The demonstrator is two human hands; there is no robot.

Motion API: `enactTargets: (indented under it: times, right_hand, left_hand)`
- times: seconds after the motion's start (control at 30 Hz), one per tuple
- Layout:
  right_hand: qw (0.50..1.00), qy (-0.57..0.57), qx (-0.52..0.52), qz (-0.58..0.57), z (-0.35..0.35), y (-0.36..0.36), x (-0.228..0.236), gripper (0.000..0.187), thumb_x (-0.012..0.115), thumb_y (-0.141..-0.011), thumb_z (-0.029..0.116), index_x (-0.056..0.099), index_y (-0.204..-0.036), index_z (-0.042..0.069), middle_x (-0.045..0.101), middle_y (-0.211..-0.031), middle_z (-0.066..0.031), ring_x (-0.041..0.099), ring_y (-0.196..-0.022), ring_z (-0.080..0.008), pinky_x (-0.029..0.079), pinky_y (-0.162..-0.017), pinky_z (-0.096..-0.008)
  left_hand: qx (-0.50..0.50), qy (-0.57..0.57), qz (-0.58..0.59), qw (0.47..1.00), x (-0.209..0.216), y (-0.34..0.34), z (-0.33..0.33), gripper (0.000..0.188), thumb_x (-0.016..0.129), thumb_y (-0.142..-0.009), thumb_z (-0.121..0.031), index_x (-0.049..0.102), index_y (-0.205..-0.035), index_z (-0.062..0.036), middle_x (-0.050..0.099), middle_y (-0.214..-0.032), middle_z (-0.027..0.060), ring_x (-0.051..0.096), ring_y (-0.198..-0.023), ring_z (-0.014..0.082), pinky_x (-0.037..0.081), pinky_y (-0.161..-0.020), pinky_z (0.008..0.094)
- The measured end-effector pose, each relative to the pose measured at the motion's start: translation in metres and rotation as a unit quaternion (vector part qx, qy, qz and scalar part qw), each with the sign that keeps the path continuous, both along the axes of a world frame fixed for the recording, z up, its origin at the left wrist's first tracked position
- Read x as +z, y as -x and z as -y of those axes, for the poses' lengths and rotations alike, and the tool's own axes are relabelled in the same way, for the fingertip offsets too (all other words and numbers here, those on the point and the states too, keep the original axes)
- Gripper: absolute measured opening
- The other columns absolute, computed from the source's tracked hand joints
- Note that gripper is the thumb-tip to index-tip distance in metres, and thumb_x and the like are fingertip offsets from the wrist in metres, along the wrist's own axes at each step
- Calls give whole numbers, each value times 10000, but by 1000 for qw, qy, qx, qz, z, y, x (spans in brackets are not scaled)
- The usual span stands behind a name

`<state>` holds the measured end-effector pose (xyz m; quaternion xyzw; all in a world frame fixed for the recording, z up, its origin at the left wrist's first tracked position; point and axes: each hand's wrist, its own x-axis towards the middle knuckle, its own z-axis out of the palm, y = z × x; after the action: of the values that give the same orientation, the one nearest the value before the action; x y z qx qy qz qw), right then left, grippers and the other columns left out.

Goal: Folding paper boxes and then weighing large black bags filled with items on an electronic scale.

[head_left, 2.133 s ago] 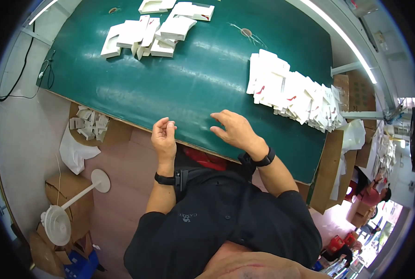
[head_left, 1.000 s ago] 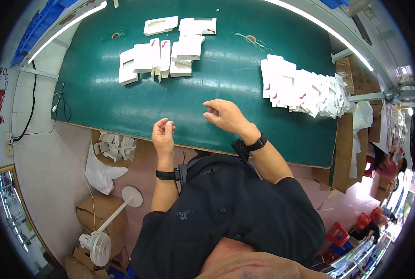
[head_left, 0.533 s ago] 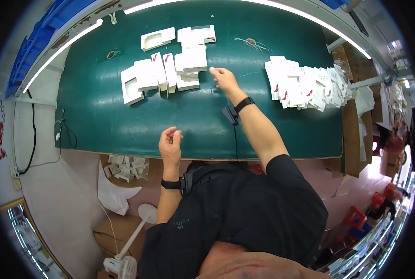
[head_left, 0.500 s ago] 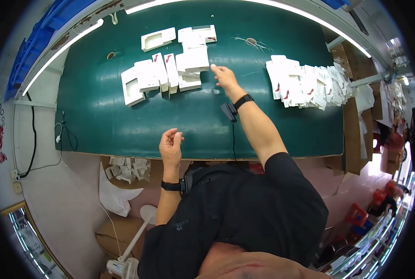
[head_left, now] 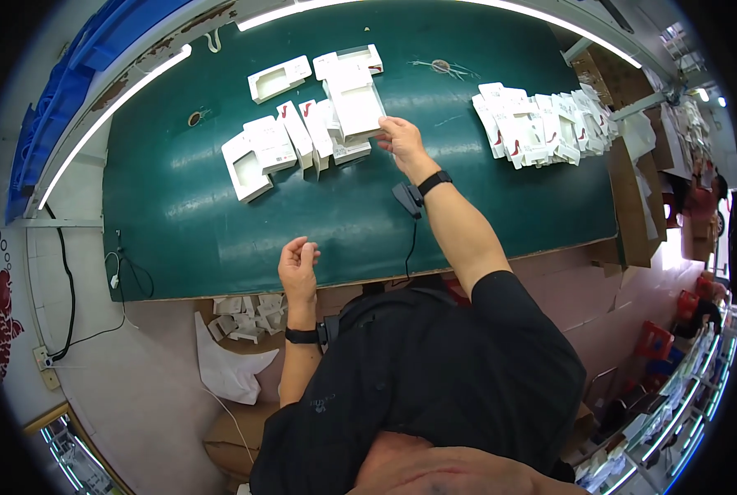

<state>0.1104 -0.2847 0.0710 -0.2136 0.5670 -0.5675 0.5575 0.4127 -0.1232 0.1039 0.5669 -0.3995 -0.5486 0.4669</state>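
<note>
My right hand [head_left: 403,142] pinches the near right corner of a white window box [head_left: 359,109], which lies tilted over other boxes in the loose group. My left hand [head_left: 298,268] is loosely closed above the table's near edge, thumb against curled fingers, with nothing visible in it. Left of the gripped box stand two narrow white boxes [head_left: 295,132] with red shoe-shaped marks. Farther left are an overlapping white box [head_left: 270,145] and a box with a cut-out opening [head_left: 245,169]. Behind them lies another open-faced box [head_left: 279,78].
A dense row of white boxes [head_left: 533,128] lies on the right of the green table [head_left: 203,239]. A small black device [head_left: 406,200] with a cable sits beside my right wrist. Below the table, a carton holds white pieces [head_left: 249,316]. Blue bins [head_left: 96,62] line the upper left.
My right hand has closed on the corner of the white window box, which has shifted toward me and turned slightly. My left hand stays much the same; the whole view has tilted a little.
</note>
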Motion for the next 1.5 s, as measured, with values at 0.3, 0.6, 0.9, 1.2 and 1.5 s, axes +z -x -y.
enactTargets:
  times: [0.3,0.6,0.9,1.2,1.5]
  right_hand:
    - [993,64,103,2,-132,12,73,362,625,-940,261,595,-1213,24,652,-1039,-45,609,-917,-133,485,-777,-279]
    - [962,191,186,-60,-168,47,113,483,648,-930,206,488,-1341,12,629,-1075,-59,602,-919,-109,497,-788,-252]
    - [935,253,189,-158,-163,21,131,586,694,-892,139,413,-1385,-6,611,-1111,-84,590,-902,-79,513,-765,-239]
    - [923,268,137,-241,-162,-6,139,698,767,-808,190,418,-1379,-7,617,-1144,-105,621,-958,-157,525,-806,-294]
    - [811,318,48,-488,-166,0,139,508,738,-720,106,581,-1199,41,630,-1123,-118,612,-1048,-260,499,-888,-372]
  left_hand:
    - [-39,-35,-196,979,43,113,40,435,547,-992,-280,432,-1350,-60,595,-1175,96,598,-1012,166,504,-795,287]
    - [-68,-47,-408,909,75,172,39,448,507,-999,-304,421,-1354,-45,583,-1222,102,600,-1091,218,505,-920,379]
    - [-65,-103,-448,886,103,164,27,438,410,-1025,-369,429,-1357,-84,558,-1272,77,559,-1161,222,482,-965,414]
    - [-101,-69,-446,887,108,157,24,441,401,-1029,-385,441,-1347,-81,556,-1270,65,565,-1141,224,475,-964,406]
    - [-123,-85,-369,918,70,139,22,533,492,-987,-463,432,-1374,-101,538,-1292,69,542,-1157,224,467,-945,418]
